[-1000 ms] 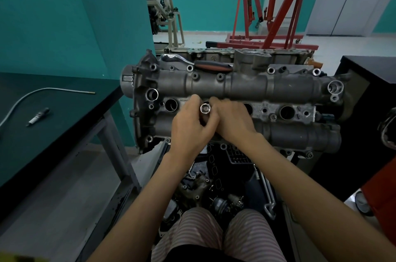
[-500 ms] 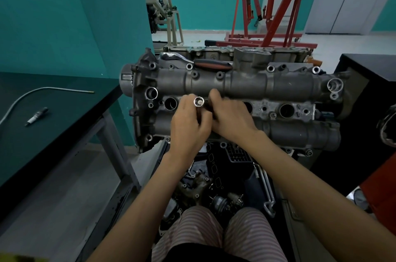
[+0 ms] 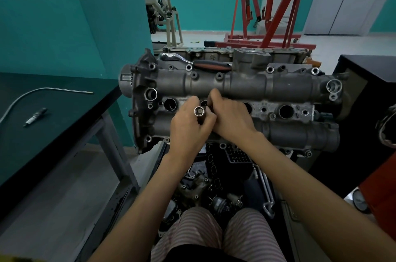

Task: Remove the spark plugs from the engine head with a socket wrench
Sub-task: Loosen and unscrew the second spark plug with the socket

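Fingers point(image 3: 201, 121) of left hand point(image 3: 188, 131) curled round a chrome socket point(image 3: 198, 111), open end facing up toward camera; its long axis runs down into the palm, lower part hidden by the grip. Right hand point(image 3: 232, 120) presses against it from 3 o'clock, fingertips pinching something small and dark at the socket's side; can't make out what. Both hands sit over the middle of the engine head point(image 3: 246, 88), long axis 9-to-3 across the frame, covering the second plug well. Open plug wells visible at 9 o'clock of the hands point(image 3: 170, 104) and at 3 o'clock point(image 3: 286, 111); another is partly hidden behind the right hand. Small stamped lettering on the casting just above the left hand, too small to read. Ratchet wrench point(image 3: 192, 62) with black-and-red grip lies on the head's far edge at 12 o'clock, axis parallel to the head, head end at 9. One spark plug point(image 3: 35, 117) lies on the dark bench point(image 3: 64, 115) at 9 o'clock, near a bent metal tube point(image 3: 42, 90). Red engine hoist point(image 3: 267, 15) in the background at 1 o'clock, top cut off. No brand readable anywhere.
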{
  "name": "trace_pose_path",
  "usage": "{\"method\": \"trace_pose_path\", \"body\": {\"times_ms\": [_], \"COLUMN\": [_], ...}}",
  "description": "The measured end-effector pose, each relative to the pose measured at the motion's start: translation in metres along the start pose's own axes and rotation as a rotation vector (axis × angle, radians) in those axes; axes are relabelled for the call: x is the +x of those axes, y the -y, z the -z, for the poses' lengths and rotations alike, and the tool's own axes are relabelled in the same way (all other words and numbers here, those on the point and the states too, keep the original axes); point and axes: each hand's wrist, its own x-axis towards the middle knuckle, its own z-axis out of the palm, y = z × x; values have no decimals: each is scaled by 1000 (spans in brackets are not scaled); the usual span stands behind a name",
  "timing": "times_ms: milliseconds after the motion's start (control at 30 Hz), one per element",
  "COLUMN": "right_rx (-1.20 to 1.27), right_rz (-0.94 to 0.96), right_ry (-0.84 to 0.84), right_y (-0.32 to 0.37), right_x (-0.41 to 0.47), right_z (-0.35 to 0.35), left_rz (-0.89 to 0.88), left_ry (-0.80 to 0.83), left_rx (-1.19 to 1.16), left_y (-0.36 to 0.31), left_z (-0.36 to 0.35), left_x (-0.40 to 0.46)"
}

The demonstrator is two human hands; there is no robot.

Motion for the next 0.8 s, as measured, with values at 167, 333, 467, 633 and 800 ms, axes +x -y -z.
{"method": "trace_pose_path", "body": {"times_ms": [167, 333, 467, 633, 800], "right_rx": [-57, -51, 31, -45, -17], "right_rz": [3, 50, 45, 15, 42], "right_ry": [-2, -1, -36, -15, -52], "right_y": [0, -3, 1, -1, 1], "right_x": [0, 0, -2, -1, -2], "right_z": [1, -2, 0, 1, -2], "left_rz": [-46, -57, -29, -79, -42], "left_ry": [-29, -15, -41, -67, -27], "left_rx": [37, -2, 22, 3, -21], "left_y": [-1, 0, 2, 0, 1], "left_z": [0, 0, -2, 0, -2], "left_x": [2, -1, 0, 2, -3]}}
